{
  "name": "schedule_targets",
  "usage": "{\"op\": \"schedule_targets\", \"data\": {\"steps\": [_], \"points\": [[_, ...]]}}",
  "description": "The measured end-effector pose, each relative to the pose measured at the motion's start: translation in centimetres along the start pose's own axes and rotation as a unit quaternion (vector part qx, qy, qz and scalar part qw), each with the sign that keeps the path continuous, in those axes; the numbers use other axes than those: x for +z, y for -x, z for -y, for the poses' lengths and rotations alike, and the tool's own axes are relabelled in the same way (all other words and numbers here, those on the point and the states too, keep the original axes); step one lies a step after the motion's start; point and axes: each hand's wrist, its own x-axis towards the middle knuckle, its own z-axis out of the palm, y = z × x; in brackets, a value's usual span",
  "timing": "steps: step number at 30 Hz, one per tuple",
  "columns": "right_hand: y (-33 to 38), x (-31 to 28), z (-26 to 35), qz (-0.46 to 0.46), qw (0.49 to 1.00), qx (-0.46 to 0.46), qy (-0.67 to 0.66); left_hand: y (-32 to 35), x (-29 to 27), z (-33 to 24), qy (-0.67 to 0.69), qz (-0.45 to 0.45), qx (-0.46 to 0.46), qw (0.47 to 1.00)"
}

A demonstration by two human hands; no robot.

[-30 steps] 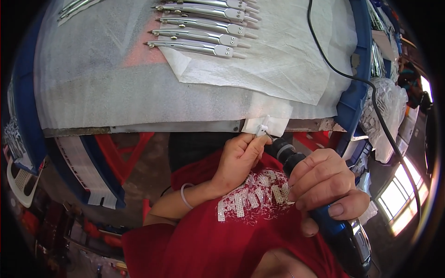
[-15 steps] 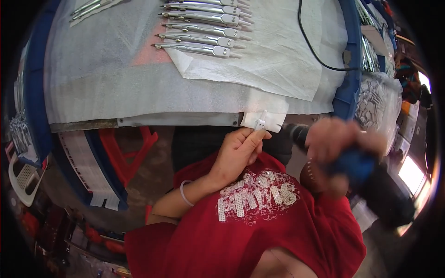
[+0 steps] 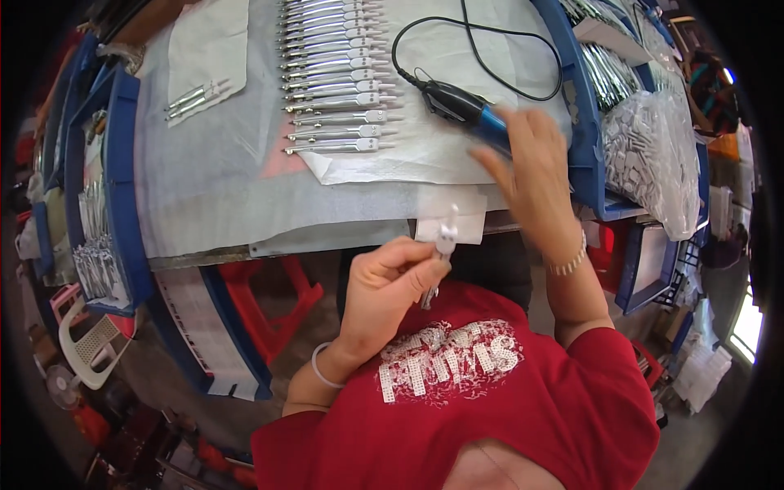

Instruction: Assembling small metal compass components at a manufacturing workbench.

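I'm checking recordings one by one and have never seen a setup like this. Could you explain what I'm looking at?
There is no machine arm here: a person works with two bare hands. The view comes from a wide camera worn on the head, looking down, so straight edges bend. On the covered table lie a row of silver compasses and a black-and-blue power tool with a cord. The left hand holds what looks like another compass by the table's near edge. The right hand is blurred at the tool's blue part; I cannot tell whether it grips it.
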Motion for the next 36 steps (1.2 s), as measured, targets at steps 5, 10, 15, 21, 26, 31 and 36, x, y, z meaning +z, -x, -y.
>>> {"op": "schedule_targets", "data": {"steps": [5,10,15,21,26,31,36], "points": [[5.9,-1.4,4.0,0.259,0.818,0.057,-0.510,-1.7,1.1,-0.3,0.024,-0.031,0.034,0.999],[8.1,0.5,5.2,0.231,0.645,0.279,-0.672,-1.6,1.4,0.8,-0.197,-0.036,0.116,0.973],[8.5,0.0,4.6,0.311,0.676,0.255,-0.618,-1.0,1.1,1.7,-0.301,-0.003,0.164,0.940],[8.2,0.3,4.8,0.300,0.672,0.266,-0.623,-1.3,0.9,0.9,-0.320,0.003,0.151,0.935],[7.7,-0.1,4.9,0.349,0.642,0.277,-0.624,-0.9,0.1,0.5,-0.346,0.025,0.148,0.926],[7.8,0.3,5.0,0.332,0.641,0.255,-0.644,-0.8,-0.3,0.8,-0.356,0.033,0.158,0.921],[7.8,1.5,5.1,0.339,0.624,0.298,-0.638,-1.7,-0.3,0.5,-0.363,0.028,0.158,0.918]]}}
